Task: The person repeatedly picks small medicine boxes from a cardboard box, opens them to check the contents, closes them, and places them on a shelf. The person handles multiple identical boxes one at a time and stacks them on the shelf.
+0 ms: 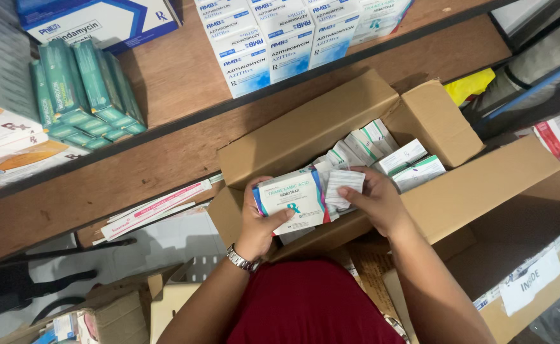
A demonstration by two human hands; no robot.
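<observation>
A single head-worn camera looks steeply down, close over the hands, an open carton and shelves.

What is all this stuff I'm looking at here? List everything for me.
Medicine box: one, white with blue and red bands, held in both hands over the carton.
Cardboard carton: one, brown, flaps open, centre.
Small medicine boxes: several, white with green edges, inside the carton.
White and blue boxes: about a dozen, stacked on the upper wooden shelf.
Teal boxes: a bundle, left on the shelf.
Large blue and white box: one, top left.
Second cardboard box: one, brown, open, at right.
Wristwatch: one, silver, on the left wrist.
Left hand: grips the medicine box's left end.
Right hand: holds its right end.
</observation>
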